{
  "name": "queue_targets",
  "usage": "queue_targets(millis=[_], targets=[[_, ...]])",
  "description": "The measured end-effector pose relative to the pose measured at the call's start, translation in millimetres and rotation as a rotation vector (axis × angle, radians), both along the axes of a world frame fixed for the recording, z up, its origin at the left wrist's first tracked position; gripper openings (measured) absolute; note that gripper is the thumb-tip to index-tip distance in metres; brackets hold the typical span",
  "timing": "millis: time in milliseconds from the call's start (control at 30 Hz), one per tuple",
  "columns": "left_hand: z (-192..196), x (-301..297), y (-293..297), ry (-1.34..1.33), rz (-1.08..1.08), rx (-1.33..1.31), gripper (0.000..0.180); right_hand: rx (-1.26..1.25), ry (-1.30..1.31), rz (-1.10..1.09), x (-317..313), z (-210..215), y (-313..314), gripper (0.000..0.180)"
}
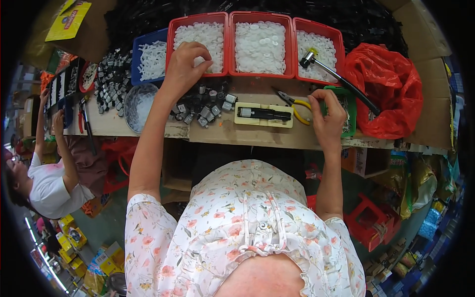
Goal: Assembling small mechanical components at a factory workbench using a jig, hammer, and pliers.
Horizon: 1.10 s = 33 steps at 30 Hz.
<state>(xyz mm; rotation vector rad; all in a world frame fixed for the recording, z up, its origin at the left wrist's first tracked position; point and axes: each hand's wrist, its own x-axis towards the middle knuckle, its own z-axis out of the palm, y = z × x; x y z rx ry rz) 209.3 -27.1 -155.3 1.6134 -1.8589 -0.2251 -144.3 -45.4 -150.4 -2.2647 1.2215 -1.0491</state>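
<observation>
My left hand is over the front of the left red bin, its fingers curled into a pinch close to the small white plastic pieces. Whatever sits between those fingertips is too small to make out. My right hand is raised beside the green tray of small metal parts, thumb and forefinger pinched together; I cannot make out anything in them. Between my hands lies a cream fixture block with a long black part in it. Yellow-handled pliers rest at its right end.
Two more red bins and a blue bin hold white pieces. A hammer leans across the right bin, near a red plastic bag. Metal-and-black parts and a clear bowl lie leftward. Another person works at far left.
</observation>
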Motion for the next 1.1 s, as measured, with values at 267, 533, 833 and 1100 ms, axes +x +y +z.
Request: queue_targets(millis=[267, 533, 833, 1100], targets=[[5, -65, 43, 1.152, 0.019, 0.376, 0.011, 0.424, -0.453, 0.271, 63, 9, 23, 0.008], [-24, -95, 65, 1.900, -0.230, 0.475, 0.013, 0.337, -0.468, 0.373, 85, 8, 28, 0.009], [-25, -95, 65, 1.857, -0.238, 0.563, 0.012, 0.437, -0.472, 0.377, 83, 5, 27, 0.010], [-30, -110, 66, 2.054, -0.177, 0.598, 0.011, 0.445, -0.498, 0.360, 73, 1, 27, 0.010]])
